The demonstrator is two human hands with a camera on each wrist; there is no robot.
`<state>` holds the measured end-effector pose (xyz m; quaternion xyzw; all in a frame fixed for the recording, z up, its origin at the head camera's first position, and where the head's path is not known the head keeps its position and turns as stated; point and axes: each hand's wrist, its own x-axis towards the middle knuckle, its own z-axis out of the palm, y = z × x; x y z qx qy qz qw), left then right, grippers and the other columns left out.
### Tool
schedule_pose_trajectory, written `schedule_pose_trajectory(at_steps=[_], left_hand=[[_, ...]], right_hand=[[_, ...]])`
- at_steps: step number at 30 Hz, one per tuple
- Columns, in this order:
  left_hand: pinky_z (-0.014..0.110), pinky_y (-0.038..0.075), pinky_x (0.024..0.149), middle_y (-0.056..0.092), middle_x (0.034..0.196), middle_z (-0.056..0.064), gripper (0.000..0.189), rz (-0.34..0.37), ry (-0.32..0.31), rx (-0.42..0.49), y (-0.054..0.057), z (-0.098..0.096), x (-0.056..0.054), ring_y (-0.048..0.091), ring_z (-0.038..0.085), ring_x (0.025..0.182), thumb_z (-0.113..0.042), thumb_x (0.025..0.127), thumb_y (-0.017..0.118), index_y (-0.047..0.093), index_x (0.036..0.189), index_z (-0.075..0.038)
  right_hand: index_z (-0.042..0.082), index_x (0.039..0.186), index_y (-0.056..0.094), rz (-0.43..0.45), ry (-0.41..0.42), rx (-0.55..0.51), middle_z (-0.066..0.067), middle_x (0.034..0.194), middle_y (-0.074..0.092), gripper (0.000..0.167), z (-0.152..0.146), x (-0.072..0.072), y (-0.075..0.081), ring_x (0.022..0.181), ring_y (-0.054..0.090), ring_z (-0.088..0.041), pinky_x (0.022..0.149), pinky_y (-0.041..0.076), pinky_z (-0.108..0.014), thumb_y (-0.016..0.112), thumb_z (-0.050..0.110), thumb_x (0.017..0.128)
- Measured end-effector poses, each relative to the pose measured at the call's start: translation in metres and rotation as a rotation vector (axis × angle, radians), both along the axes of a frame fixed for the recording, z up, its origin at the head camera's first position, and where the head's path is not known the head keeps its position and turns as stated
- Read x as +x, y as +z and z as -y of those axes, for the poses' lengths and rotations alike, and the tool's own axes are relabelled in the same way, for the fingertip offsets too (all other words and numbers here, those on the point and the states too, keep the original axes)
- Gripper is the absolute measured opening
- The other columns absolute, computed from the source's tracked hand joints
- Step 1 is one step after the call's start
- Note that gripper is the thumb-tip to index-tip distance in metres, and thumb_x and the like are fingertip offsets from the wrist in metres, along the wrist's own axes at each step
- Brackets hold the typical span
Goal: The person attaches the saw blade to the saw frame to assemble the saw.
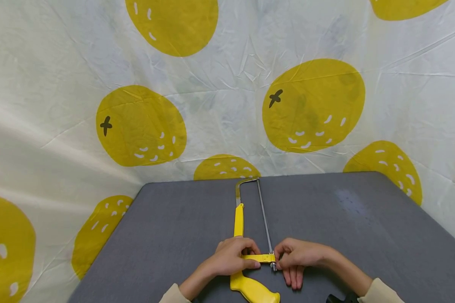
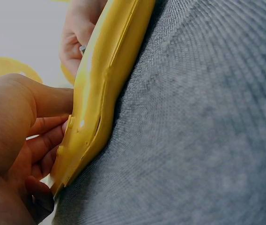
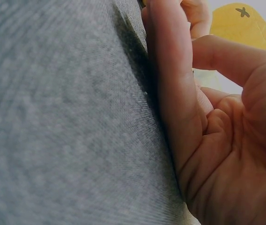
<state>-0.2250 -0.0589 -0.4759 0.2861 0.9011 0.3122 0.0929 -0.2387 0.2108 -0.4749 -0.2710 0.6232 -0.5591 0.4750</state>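
Observation:
A hacksaw (image 1: 239, 219) with a yellow frame and handle lies on the grey surface, its metal bow pointing away from me. Its thin blade (image 1: 264, 214) runs along the right side. My left hand (image 1: 233, 254) grips the yellow crosspiece near the handle, thumb in front and fingers behind. At the blade's near end, the thumb and forefinger of my right hand (image 1: 299, 254) pinch around the small metal wing nut (image 1: 274, 266), while its other fingers rest on the surface. The yellow handle (image 2: 107, 75) fills the middle of the left wrist view; fingers cover the nut in the right wrist view.
The grey fabric-covered tabletop (image 1: 167, 235) extends around the saw. Behind it and to the sides hangs a pale cloth (image 1: 227, 118) printed with yellow fruit. A black object (image 1: 337, 299) shows at the bottom edge near the right sleeve (image 1: 381, 292).

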Motion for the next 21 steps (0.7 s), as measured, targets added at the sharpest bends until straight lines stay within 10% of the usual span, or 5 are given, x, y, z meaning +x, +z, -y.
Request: schedule_pose_trajectory(at_steps=[21], left_hand=[[0.02, 0.038, 0.066, 0.06, 0.082, -0.023, 0.013, -0.011, 0.005, -0.007, -0.003, 0.0003, 0.0001, 0.051, -0.007, 0.073, -0.041, 0.087, 0.082, 0.074, 0.097, -0.037]], right_hand=[[-0.001, 0.1, 0.061, -0.012, -0.011, -0.004, -0.006, 0.072, 0.072, 0.007, 0.0012, 0.0018, -0.0011, 0.058, 0.072, -0.008, 0.052, 0.057, -0.027, 0.055, 0.002, 0.097]])
